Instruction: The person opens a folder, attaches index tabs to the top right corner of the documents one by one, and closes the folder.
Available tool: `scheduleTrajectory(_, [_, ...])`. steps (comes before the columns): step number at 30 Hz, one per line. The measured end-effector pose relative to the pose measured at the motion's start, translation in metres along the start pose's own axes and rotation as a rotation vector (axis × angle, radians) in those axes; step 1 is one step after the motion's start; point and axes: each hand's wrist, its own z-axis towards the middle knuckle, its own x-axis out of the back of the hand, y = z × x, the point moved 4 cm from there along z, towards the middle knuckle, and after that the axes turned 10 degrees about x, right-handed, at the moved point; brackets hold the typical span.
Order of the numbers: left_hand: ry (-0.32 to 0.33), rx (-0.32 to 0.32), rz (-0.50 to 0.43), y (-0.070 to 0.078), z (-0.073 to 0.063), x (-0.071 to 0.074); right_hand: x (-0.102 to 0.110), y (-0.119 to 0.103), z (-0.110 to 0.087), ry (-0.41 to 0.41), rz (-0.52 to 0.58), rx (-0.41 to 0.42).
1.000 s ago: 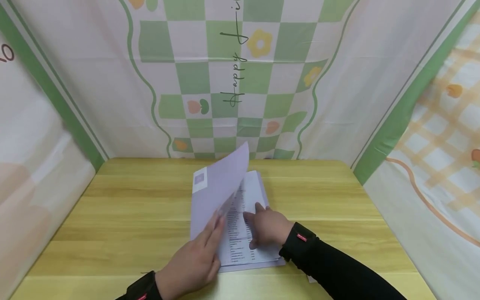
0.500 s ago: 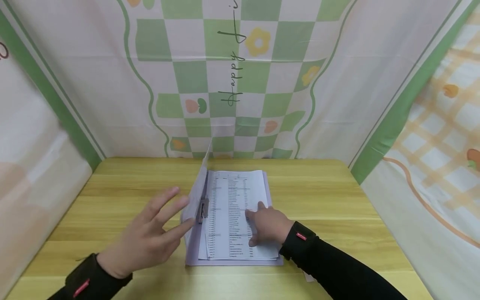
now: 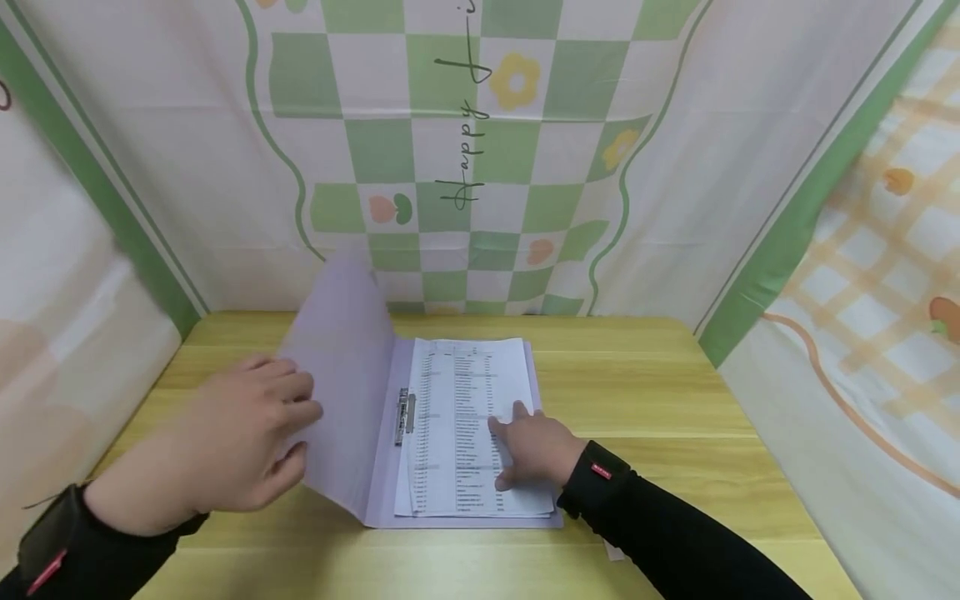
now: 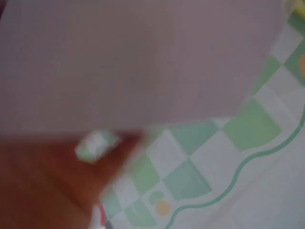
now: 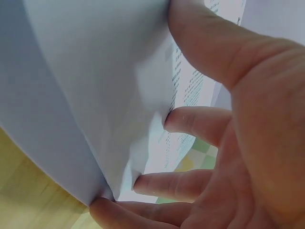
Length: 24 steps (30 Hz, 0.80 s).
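A lilac clip folder lies on the table, its cover (image 3: 341, 392) raised and leaning to the left. My left hand (image 3: 232, 433) is at the cover's left edge, fingers loosely curved; whether it grips the edge cannot be told. In the left wrist view the blurred cover (image 4: 143, 62) hides much of that hand (image 4: 43, 181). Printed sheets (image 3: 450, 417) lie in the folder next to a metal clip (image 3: 405, 415). My right hand (image 3: 536, 450) rests on their right part. In the right wrist view the fingertips of this hand (image 5: 214, 171) touch the paper (image 5: 105, 90), fingers spread and fairly straight.
The wooden table (image 3: 630, 392) extends on both sides of the folder. A small pale piece (image 3: 615, 552) shows partly under the right sleeve. Patterned cloth (image 3: 442, 150) hangs behind the table and along its sides.
The folder's cover has swung from right to left, baring the sheets and clip. My left hand has moved left and its spread fingers have curved. The right hand has stayed in place.
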Motion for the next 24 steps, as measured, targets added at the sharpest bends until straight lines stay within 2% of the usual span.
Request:
scheduleTrajectory(3, [-0.261, 0.247, 0.071, -0.018, -0.005, -0.009, 0.001, -0.001, 0.000, 0.004, -0.006, 0.005])
scheduleTrajectory(5, [-0.432, 0.378, 0.091, -0.030, -0.010, -0.018, 0.001, -0.001, 0.001, 0.005, -0.005, 0.004])
scheduleTrajectory(7, [-0.565, 0.447, 0.079, -0.040, -0.015, -0.028, 0.001, -0.001, 0.000, 0.001, 0.000, 0.002])
scheduleTrajectory(10, [-0.702, 0.457, 0.043, -0.050, -0.025, -0.038, 0.000, -0.002, 0.000, -0.002, 0.009, 0.001])
scheduleTrajectory(13, [-0.768, 0.433, 0.001, -0.057, -0.038, -0.044, 0.000, -0.002, -0.001, -0.002, 0.011, 0.010])
scheduleTrajectory(18, [-0.813, 0.442, -0.034, -0.066, -0.054, -0.051, 0.000, 0.000, -0.001, -0.002, 0.006, 0.019])
scheduleTrajectory(21, [-0.839, 0.454, -0.033, -0.069, -0.057, -0.056, 0.000, 0.001, -0.001, -0.007, 0.011, 0.016])
scheduleTrajectory(24, [-0.875, 0.474, -0.057, -0.071, -0.053, -0.065, 0.000, 0.002, -0.001, -0.012, 0.009, 0.015])
